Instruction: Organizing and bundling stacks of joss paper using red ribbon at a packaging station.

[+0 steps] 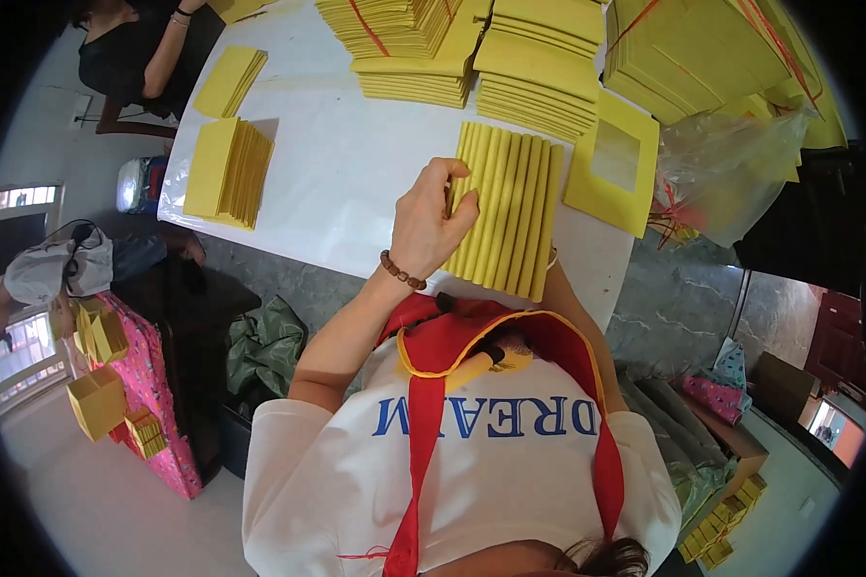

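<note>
A stack of folded yellow card pieces [512,207], their rounded folds lined up side by side like ridges, is held in front of my chest above the table's near edge. My left hand [435,219], with a brown beaded bracelet at the wrist, curls its thumb and fingers around the stack's left edge. On the other side, my right forearm [575,303] reaches up behind the stack. That stack hides my right hand, so its fingers cannot be seen. Just right of the stack lies a flat yellow card piece [614,163] with a pale square in its middle.
Across the white table [327,173] stand yellow stacks [534,67], some tied with red string, and two smaller piles [229,173] at left. A clear plastic bag [731,173] hangs over the right edge. Another person [149,53] sits at the far left; one more [58,264] is farther off.
</note>
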`<state>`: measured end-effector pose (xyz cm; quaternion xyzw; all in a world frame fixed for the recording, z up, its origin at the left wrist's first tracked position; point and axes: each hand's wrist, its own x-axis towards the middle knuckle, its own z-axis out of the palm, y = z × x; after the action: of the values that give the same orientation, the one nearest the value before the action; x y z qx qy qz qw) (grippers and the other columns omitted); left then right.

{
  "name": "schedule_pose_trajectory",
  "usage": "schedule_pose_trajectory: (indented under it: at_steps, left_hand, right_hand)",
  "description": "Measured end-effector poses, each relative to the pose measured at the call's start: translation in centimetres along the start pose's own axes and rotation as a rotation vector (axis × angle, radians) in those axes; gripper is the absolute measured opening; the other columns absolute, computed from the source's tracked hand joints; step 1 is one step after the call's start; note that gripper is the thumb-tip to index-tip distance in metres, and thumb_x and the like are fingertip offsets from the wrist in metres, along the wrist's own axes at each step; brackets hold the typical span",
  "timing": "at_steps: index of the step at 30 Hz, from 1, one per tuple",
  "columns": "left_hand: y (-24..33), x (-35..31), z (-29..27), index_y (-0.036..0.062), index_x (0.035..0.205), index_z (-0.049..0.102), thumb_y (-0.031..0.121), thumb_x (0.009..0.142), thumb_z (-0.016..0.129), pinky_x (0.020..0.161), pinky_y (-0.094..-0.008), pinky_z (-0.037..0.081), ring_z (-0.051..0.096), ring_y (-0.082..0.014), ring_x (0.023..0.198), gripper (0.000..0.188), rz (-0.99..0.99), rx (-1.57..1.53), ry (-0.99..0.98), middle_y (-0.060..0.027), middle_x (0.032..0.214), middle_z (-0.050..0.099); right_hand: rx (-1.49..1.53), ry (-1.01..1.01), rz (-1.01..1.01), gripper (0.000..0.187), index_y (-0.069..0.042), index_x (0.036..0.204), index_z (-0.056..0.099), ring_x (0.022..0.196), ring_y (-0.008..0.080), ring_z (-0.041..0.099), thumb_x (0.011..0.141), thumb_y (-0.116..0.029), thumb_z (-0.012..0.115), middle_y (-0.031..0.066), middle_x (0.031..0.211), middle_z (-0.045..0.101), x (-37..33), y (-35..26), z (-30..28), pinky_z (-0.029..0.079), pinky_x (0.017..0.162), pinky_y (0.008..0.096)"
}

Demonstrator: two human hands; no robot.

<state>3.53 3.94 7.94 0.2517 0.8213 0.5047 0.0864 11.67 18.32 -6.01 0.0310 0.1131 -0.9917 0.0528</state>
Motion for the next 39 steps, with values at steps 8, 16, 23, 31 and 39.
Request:
schedule_pose_trajectory:
  at_steps: [8, 16, 23, 31, 39]
  left_hand:
    - [-0.5, 0.2, -0.3, 0.0032, 0.094, 0.054, 0.011, 0.08, 0.055, 0.051, -0.0252, 0.04, 0.049, -0.0133, 0.059, 0.017, 0.089, 0.071, -0.043, -0.0082, 0.075, 0.054]
    - [0.2, 0.1, -0.2, 0.0031, 0.099, 0.051, 0.018, 0.076, 0.061, 0.057, -0.029, 0.042, 0.053, -0.0209, 0.064, 0.029, 0.095, 0.124, -0.024, -0.0112, 0.079, 0.055]
    - [0.0, 0.1, -0.1, 0.0045, 0.106, 0.047, 0.023, 0.078, 0.06, 0.069, -0.0333, 0.045, 0.057, -0.0279, 0.078, 0.036, 0.076, 0.127, -0.036, -0.0149, 0.092, 0.056]
    - [0.1, -0.2, 0.2, 0.0021, 0.119, 0.032, 0.03, 0.076, 0.062, 0.073, -0.0371, 0.045, 0.057, -0.0326, 0.086, 0.06, 0.093, 0.23, -0.026, -0.0205, 0.102, 0.052]
    - [0.0, 0.1, 0.3, 0.0007, 0.117, 0.032, 0.032, 0.074, 0.064, 0.074, -0.0372, 0.045, 0.056, -0.0327, 0.088, 0.062, 0.054, 0.214, -0.029, -0.0198, 0.104, 0.052]
  right_hand:
    - [0.183, 0.124, 0.051, 0.056, -0.007, 0.127, 0.038, 0.106, 0.0258, 0.052, 0.087, -0.045, 0.041, 0.0121, 0.121, 0.05, 0.2, -0.2, 0.8, 0.044, 0.089, 0.0405]
    - [0.06, -0.009, 0.013, 0.057, -0.008, 0.129, 0.036, 0.109, 0.0253, 0.049, 0.086, -0.045, 0.043, 0.0111, 0.123, 0.048, 0.4, 0.2, -0.2, 0.041, 0.092, 0.0411]
    - [-0.046, 0.056, -0.022, 0.056, -0.009, 0.128, 0.037, 0.109, 0.0244, 0.049, 0.086, -0.046, 0.042, 0.0107, 0.123, 0.048, 0.2, 0.2, 0.0, 0.041, 0.093, 0.0394]
    - [-0.135, 0.132, -0.035, 0.055, -0.006, 0.126, 0.038, 0.107, 0.0227, 0.051, 0.087, -0.043, 0.045, 0.0111, 0.12, 0.05, 0.2, 0.5, -0.6, 0.043, 0.09, 0.037]
    - [-0.043, 0.122, -0.017, 0.055, -0.006, 0.126, 0.038, 0.106, 0.0225, 0.051, 0.086, -0.042, 0.047, 0.011, 0.12, 0.05, 0.2, 0.4, -0.9, 0.042, 0.091, 0.0369]
